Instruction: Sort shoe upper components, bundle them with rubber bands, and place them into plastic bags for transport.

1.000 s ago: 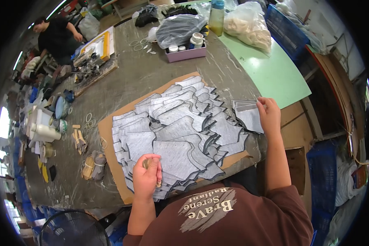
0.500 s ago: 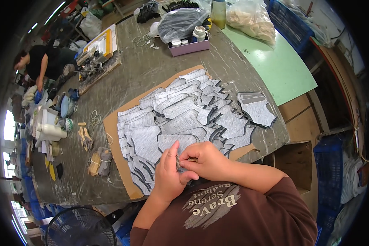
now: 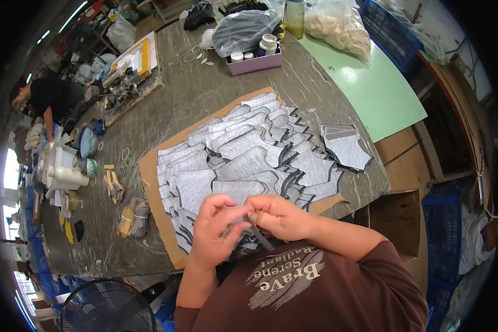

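Both hands meet in front of my chest, above the near edge of the cut grey fabric pieces. My right hand [image 3: 279, 219] is closed in a pinch on a thin grey strip [image 3: 263, 240], which hangs blurred below the fingers. Beside it, my left hand [image 3: 214, 228] has curled fingers, its thumb and forefinger brought together near the right fingertips; what they hold is too small and smeared to name. Overlapping grey pieces with dark edges [image 3: 246, 166] cover a cardboard sheet [image 3: 149, 171]. A smaller stack of the pieces [image 3: 347, 148] lies to the right.
Left of the cardboard are bundled strips [image 3: 134, 218] and rubber bands [image 3: 128, 157]. A purple box with small bottles [image 3: 254, 65] stands farther back, near a green board [image 3: 359, 83]. A fan [image 3: 108, 307] is at lower left. Another person [image 3: 52, 99] works at far left.
My left hand has shifted slightly left and curled its fingers, which were straighter before. A blurred grey strip now shows below my right fingers. The other person has leaned farther left.
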